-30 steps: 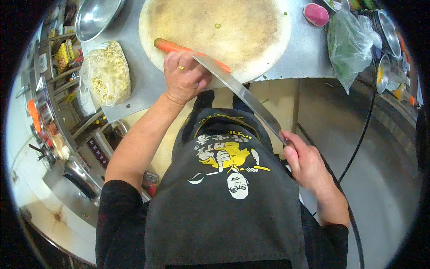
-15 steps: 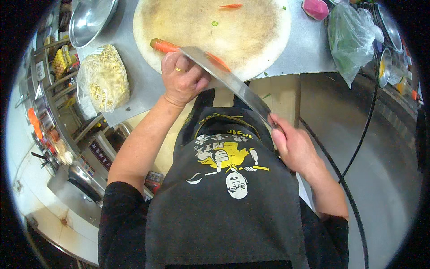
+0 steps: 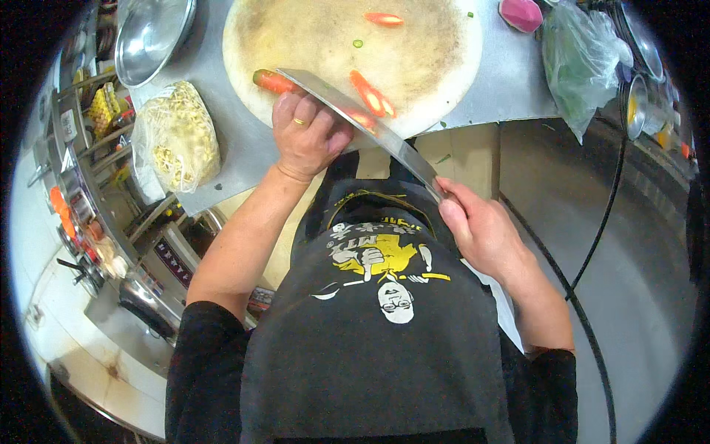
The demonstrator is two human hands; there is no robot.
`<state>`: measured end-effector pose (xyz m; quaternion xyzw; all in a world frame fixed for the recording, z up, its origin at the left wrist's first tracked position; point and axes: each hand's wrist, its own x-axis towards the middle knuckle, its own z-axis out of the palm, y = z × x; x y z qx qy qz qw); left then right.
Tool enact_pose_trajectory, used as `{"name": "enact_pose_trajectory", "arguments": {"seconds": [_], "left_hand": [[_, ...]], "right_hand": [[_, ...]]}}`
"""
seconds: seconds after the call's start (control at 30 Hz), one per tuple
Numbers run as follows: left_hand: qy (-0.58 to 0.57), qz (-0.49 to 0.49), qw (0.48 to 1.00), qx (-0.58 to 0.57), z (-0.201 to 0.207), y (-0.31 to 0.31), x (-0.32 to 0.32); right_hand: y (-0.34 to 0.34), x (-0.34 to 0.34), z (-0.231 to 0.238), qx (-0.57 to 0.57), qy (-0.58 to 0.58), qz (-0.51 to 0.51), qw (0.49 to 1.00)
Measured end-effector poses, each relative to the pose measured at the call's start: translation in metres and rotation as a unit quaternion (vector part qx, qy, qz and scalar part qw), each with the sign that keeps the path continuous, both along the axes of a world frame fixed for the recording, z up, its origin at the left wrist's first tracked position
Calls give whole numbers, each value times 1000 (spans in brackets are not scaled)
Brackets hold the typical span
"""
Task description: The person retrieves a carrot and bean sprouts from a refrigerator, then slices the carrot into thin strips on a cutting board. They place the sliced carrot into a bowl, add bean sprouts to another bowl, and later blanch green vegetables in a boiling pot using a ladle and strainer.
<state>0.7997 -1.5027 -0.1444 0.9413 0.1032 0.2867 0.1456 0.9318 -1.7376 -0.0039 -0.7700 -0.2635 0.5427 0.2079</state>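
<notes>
My left hand (image 3: 310, 140), a ring on one finger, has its fingers curled on a carrot (image 3: 271, 81) at the near left of the round cutting board (image 3: 436, 59). In my right hand (image 3: 482, 228) is the handle of a cleaver (image 3: 393, 149). Its long blade slants across the board's near edge, right beside the left fingers, and hides part of the carrot. Beyond the blade lie orange-red carrot slices (image 3: 370, 93), with another slice at its far side. One more carrot slice (image 3: 383, 19) rests farther back, near a small green ring (image 3: 358, 44).
To the left stand a clear bag of bean sprouts (image 3: 179, 137) and a metal bowl (image 3: 154, 44). A pink-red piece of produce (image 3: 521, 15) and a plastic bag with something green (image 3: 580, 70) sit at the right. A black cable (image 3: 605, 214) hangs at the right.
Carrot slices now lie apart on the board beyond the blade. The cleaver and my right hand have shifted slightly left and up, while my left hand still grips the carrot.
</notes>
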Motion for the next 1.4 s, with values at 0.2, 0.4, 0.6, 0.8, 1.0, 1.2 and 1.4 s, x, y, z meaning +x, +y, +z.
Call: {"name": "enact_pose_trajectory", "arguments": {"seconds": [0.2,0.4,0.6,0.8,1.0,1.2,1.4], "left_hand": [[4,-3,1000,-16,3,1,-2],[87,-35,994,-54,6,22,-14],[22,-37,999,6,-2,29,-14],[14,-53,998,10,-4,32,-10],[5,-47,999,9,-5,33,-10],[-16,-43,999,2,-4,33,-7],[28,-56,998,-14,-6,36,-14]], "right_hand": [[-23,-8,11,15,-9,3,1000],[3,-13,-8,15,-21,-17,1000],[-13,-21,21,30,-12,-19,999],[-24,-26,33,-2,-6,-30,1000],[13,-24,-5,8,-9,-31,999],[-15,-23,30,-3,4,-9,1000],[21,-30,-5,-9,-3,-38,999]]}}
